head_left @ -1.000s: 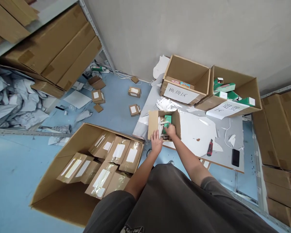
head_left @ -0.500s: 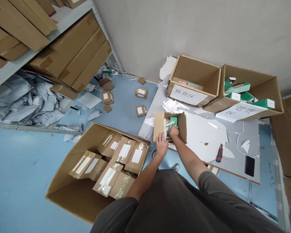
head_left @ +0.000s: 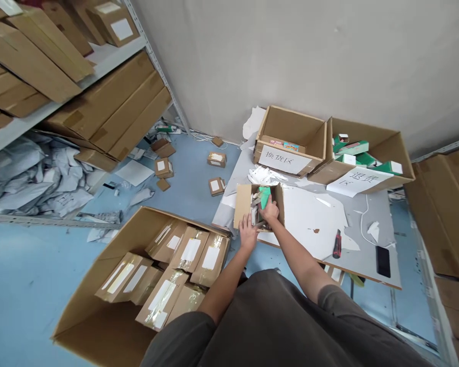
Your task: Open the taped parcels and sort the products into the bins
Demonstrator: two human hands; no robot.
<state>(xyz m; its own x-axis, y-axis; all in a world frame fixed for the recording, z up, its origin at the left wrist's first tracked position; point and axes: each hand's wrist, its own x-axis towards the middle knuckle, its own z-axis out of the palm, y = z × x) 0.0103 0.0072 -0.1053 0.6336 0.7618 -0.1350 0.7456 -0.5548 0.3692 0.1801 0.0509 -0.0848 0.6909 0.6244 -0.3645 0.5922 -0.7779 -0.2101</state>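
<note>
A small open cardboard box (head_left: 243,204) stands at the near left corner of a low table (head_left: 367,255). My left hand (head_left: 248,232) rests with fingers spread on the box's near edge. My right hand (head_left: 270,210) reaches into the box, its fingers closed on a green packet (head_left: 265,194) that sticks up among white paper. Both forearms stretch out from my dark shirt at the bottom of the view.
A large carton (head_left: 110,306) of taped parcels sits on the blue floor at left. Two labelled cartons (head_left: 290,133) (head_left: 382,148) stand at the table's back. A red utility knife (head_left: 337,243) and a black phone (head_left: 383,261) lie on the table. Shelving (head_left: 61,102) holds flat cartons.
The view has shifted slightly. Both hands stay at the small box, the right still on the green packet inside it.
</note>
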